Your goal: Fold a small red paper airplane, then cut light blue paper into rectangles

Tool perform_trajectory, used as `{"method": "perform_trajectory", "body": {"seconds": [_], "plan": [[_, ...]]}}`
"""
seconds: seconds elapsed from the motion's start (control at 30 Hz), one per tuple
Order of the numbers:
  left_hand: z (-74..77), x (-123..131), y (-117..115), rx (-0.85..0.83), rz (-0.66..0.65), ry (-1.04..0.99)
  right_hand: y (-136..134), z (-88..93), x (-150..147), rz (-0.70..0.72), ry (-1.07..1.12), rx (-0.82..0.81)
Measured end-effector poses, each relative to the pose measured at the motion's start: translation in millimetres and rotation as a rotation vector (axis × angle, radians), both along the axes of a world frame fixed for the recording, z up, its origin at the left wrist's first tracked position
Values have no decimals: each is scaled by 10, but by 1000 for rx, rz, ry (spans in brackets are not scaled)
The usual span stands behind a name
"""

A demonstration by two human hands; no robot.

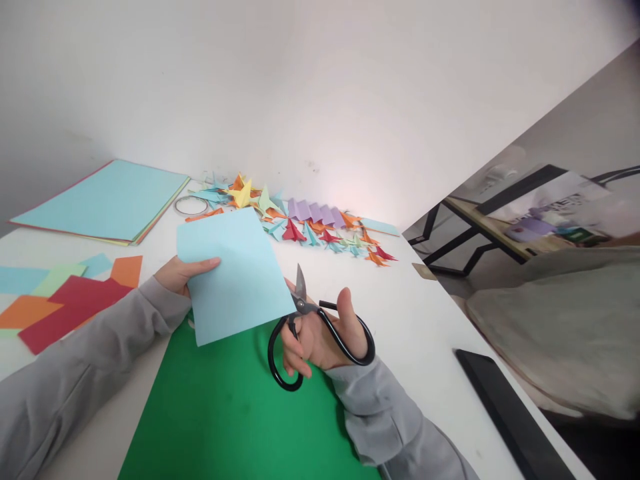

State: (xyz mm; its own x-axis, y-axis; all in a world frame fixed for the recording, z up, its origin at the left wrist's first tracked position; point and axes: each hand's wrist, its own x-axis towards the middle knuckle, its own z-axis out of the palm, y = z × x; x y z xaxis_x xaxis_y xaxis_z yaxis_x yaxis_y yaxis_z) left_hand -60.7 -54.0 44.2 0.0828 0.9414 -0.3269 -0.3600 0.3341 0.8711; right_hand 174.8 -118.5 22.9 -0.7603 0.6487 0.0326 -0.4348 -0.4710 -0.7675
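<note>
My left hand (183,274) pinches a light blue sheet of paper (237,273) by its left edge, thumb on top and the other fingers hidden behind. The sheet is held up and tilted above a green mat (235,407). In my right hand (320,337) is a pair of scissors (303,305) with black loop handles, my thumb through one loop and fingers through the other. The blades are spread, and they meet the paper's lower right corner; one blade is partly hidden behind the sheet.
Folded paper pieces (310,220) in many colours line the wall. A stack of large coloured sheets (107,200) lies back left, beside a roll of tape (191,205). Cut paper pieces (80,297) lie at the left. A black flat object (510,413) rests near the table's right edge.
</note>
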Motion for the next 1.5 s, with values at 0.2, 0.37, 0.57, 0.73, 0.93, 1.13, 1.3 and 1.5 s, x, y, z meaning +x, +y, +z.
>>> {"method": "perform_trajectory", "body": {"seconds": [0.2,0.37,0.57,0.73,0.93,1.13,1.3,1.5], "plan": [[-12,-3,13,7,17,-31,-6,15,8,-42,-45,-20],[-5,-44,12,-34,-70,-107,-6,13,11,-52,-73,-26],[22,-136,-14,-115,-120,-250,-28,7,12,-50,-127,-26],[22,-119,3,-203,-133,-209,-35,-17,34,-9,-80,-7],[-49,-54,35,-201,-142,-115,15,-39,43,-18,-66,-5],[-12,-41,-15,-210,-112,-85,10,-24,27,-31,-101,-12],[37,-43,-40,-219,-80,-128,8,-24,19,-60,-109,-18],[-18,10,-11,-227,-8,-33,0,-11,20,-63,-125,-34]]}}
